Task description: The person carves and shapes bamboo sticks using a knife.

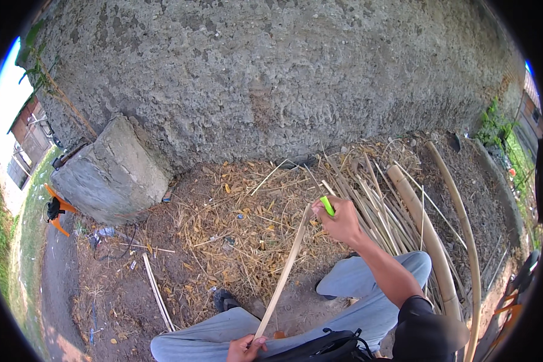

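My left hand grips the near end of a bamboo strip slanting far-right over my knees, while my right hand, closed around a green-handled knife, meets its far tip.

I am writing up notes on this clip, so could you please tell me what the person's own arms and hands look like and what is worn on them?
Both hands are bare, with no gloves, rings or watch that I can see. The right hand leads back along a bare forearm to a short black sleeve that ends about the elbow. Of the left hand only the fingers and knuckles show at the lower edge, so its arm and sleeve are out of view.
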### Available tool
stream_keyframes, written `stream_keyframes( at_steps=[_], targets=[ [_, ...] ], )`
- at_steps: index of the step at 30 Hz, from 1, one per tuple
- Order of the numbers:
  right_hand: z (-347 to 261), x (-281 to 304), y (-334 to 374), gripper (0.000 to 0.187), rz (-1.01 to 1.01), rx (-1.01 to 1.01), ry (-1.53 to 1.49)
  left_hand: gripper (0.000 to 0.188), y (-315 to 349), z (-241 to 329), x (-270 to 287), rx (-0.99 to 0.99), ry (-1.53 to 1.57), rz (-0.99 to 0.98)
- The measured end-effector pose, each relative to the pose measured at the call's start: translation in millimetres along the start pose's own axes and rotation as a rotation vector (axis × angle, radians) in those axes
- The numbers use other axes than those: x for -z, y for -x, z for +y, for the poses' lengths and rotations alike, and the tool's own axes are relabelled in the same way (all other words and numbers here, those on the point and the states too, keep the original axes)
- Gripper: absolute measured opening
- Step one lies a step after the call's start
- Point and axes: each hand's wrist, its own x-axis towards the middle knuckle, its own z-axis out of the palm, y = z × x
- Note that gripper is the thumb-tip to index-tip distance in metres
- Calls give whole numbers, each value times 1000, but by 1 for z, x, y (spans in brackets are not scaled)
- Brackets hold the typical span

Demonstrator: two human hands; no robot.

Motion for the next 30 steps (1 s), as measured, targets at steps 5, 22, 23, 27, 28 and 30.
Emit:
stream_keyframes(
  at_steps=[5,22,23,27,28,30],
  targets=[
    [7,11,-7,19,-232,-397,-375,37,-1,0,5,46,33,-60],
    [60,28,-14,10,-32,-725,-1123,23,-2,-25,11,139,510,-95],
    [58,27,-14,10,-28,-743,-906,24,-2,-26,11,150,488,-89],
    [65,7,1,12,-83,-620,-557,25,-6,-22,12,142,441,-96],
    [64,4,6,12,-82,-622,-557,25,-5,-19,11,143,441,-97],
    [60,-3,13,31,-116,-592,-141,19,-1,-8,9,158,410,-67]
  ],
)
